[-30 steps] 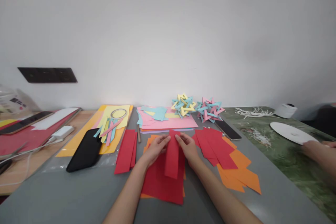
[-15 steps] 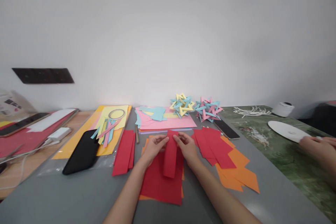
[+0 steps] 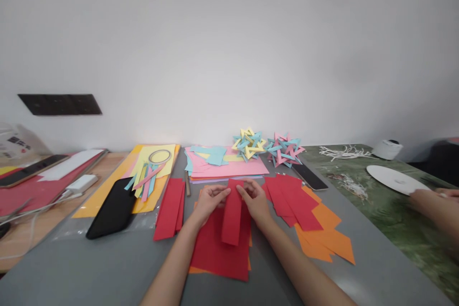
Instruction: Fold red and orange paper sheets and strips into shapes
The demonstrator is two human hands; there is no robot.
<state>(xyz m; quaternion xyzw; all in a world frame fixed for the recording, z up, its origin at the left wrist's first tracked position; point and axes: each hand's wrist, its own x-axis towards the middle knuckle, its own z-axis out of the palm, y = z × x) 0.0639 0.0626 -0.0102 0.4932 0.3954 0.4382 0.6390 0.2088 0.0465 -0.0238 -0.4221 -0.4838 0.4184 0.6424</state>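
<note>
A narrow folded strip of red paper (image 3: pixel 232 217) is pinched near its top end by both hands. My left hand (image 3: pixel 211 203) grips its left edge, thumb and fingers closed. On the opposite edge my right hand (image 3: pixel 256 201) pinches in the same way. Beneath the strip lies a larger red paper sheet (image 3: pixel 218 258), with orange paper (image 3: pixel 201 270) showing under its edges. To the left of my left hand is a small stack of red paper strips (image 3: pixel 169 210). Red paper pieces (image 3: pixel 294 201) and orange paper pieces (image 3: pixel 326 236) lie to the right of my right hand.
Two folded-paper star balls (image 3: pixel 249 144) stand by the wall, near pink sheets (image 3: pixel 240 167). A black phone (image 3: pixel 113 210) lies left, another phone (image 3: pixel 310 177) right. Another person's hand (image 3: pixel 433 205) is beside a white disc (image 3: pixel 394 179) on the green table (image 3: pixel 390 220).
The lower end of the red strip has shifted slightly toward me and left. Both my hands keep their grip. At the right, the other person's hand has moved a little.
</note>
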